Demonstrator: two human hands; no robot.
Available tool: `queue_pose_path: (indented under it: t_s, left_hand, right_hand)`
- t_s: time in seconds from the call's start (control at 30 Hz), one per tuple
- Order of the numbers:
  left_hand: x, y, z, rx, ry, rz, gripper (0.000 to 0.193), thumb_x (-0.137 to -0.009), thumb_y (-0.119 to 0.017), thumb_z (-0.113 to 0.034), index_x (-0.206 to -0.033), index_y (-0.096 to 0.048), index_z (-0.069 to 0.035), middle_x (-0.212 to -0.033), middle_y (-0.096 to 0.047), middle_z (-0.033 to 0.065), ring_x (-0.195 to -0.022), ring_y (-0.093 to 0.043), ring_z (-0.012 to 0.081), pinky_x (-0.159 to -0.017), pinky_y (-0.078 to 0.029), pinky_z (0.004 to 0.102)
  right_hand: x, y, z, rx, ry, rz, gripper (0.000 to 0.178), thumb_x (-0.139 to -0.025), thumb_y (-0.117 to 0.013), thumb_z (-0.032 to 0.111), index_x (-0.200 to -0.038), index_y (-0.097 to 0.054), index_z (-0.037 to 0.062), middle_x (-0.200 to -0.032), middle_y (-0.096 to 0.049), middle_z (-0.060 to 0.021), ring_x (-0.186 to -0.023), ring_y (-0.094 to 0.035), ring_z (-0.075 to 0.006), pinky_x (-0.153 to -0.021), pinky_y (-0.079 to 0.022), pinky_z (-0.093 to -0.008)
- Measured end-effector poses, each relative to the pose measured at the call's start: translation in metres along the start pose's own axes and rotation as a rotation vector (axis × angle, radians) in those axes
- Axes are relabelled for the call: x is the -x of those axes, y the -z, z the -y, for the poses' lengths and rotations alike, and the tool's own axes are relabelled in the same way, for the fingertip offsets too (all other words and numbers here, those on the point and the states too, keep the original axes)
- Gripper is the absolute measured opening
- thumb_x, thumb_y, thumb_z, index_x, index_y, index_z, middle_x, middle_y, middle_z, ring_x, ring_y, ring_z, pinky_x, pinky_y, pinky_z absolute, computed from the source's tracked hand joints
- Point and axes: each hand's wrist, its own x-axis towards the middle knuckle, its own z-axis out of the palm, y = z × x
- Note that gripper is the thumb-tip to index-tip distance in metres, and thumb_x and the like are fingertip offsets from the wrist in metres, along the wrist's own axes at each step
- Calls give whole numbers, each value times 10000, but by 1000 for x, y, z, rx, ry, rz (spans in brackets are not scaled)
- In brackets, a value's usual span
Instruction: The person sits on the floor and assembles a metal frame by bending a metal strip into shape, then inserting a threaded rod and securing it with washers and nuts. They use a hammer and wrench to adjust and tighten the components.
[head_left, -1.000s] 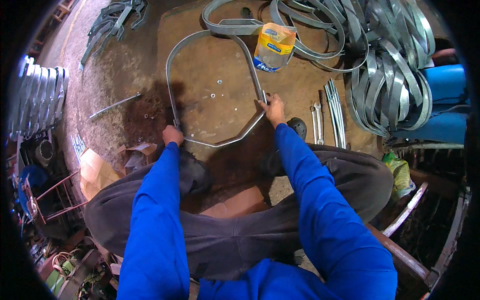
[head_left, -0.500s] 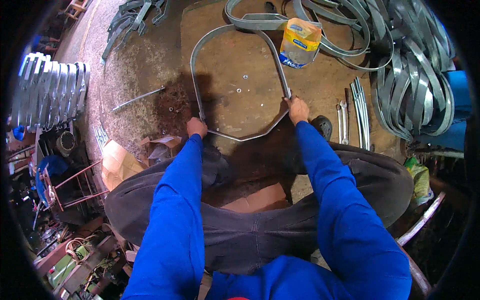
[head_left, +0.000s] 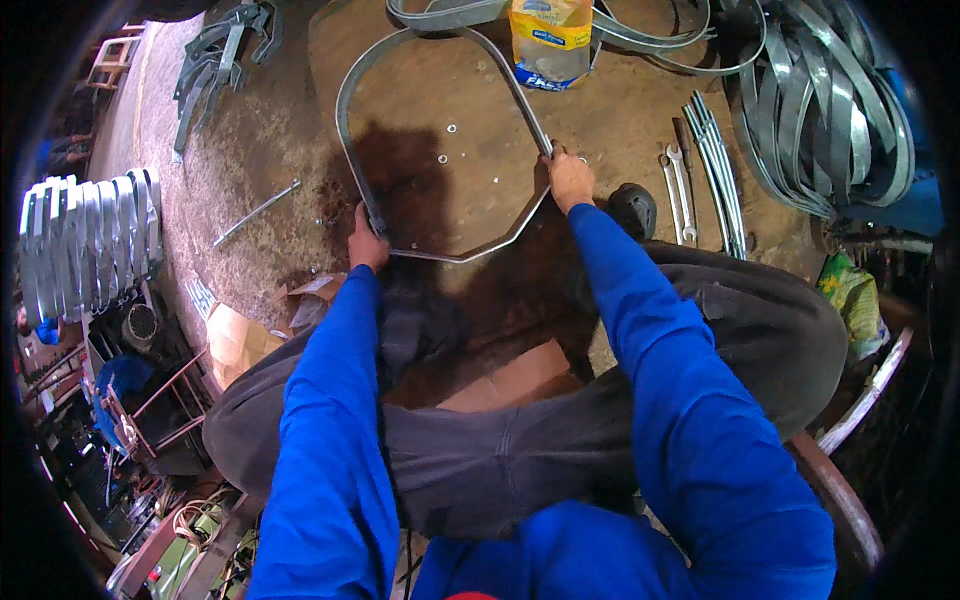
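A closed loop of flat grey metal strap (head_left: 342, 115) lies before me on a brown board, rounded at the far side and bent at angles along its near side. My left hand (head_left: 368, 243) is closed around its near left corner. At its right side, where the curved strap meets the near angled part, my right hand (head_left: 571, 178) grips the metal between thumb and fingers. Two small nuts or washers (head_left: 451, 128) lie inside the loop. A yellow and blue plastic bag (head_left: 552, 42) stands beyond its far right side.
Two wrenches (head_left: 680, 195) and several thin metal rods (head_left: 718, 175) lie at the right. Bundled metal straps (head_left: 820, 110) are piled beyond them. On the left are a single rod (head_left: 257, 213), bent brackets (head_left: 225, 65) and a row of shaped metal pieces (head_left: 90, 240). Cardboard (head_left: 238, 345) lies by my left knee.
The whole view has shifted, so the scene sits farther left and up in the picture. Both hands keep their hold on the strap loop, which stays in nearly the same place on the board.
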Motion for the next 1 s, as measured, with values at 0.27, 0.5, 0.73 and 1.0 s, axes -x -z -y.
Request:
queue_pose_path:
  t_s: [0.27, 0.5, 0.73, 1.0]
  left_hand:
    - [-21, 2, 19, -106, -118, 206, 772, -710, -628, -113, -1423, -356, -226, -1048, -637, 242, -1012, -607, 382, -890, -470, 409]
    - [-48, -4, 67, -166, -244, 84, 744, -706, -632, -70, -1398, -400, -214, -1076, -644, 210, -1031, -609, 360, -888, -471, 394]
    - [-44, 11, 45, 46, -72, 318, 775, -732, -714, -33, -1414, -390, -207, -1174, -631, 146, -889, -625, 161, -781, -489, 291]
    - [-39, 4, 52, 403, -107, 379, 726, -806, -630, 74, -1440, -340, -130, -998, -656, 46, -718, -560, 73, -608, -481, 235]
  right_hand:
    - [0, -4, -3, -113, -35, -34, 314, -902, -544, 346, -1069, -610, 89, -917, -642, -195, -888, -614, -387, -739, -494, -495]
    - [-1, -5, 3, -185, 18, -71, 315, -890, -559, 338, -1099, -615, 108, -899, -636, -211, -865, -605, -401, -744, -478, -495]
    - [1, -12, -1, -233, -52, -69, 337, -889, -558, 384, -1127, -628, 157, -1060, -583, -190, -889, -621, -360, -740, -504, -465]
    - [3, -37, 0, -688, -339, -269, 423, -900, -525, 484, -1060, -694, 130, -950, -625, -235, -877, -590, -407, -812, -467, -430]
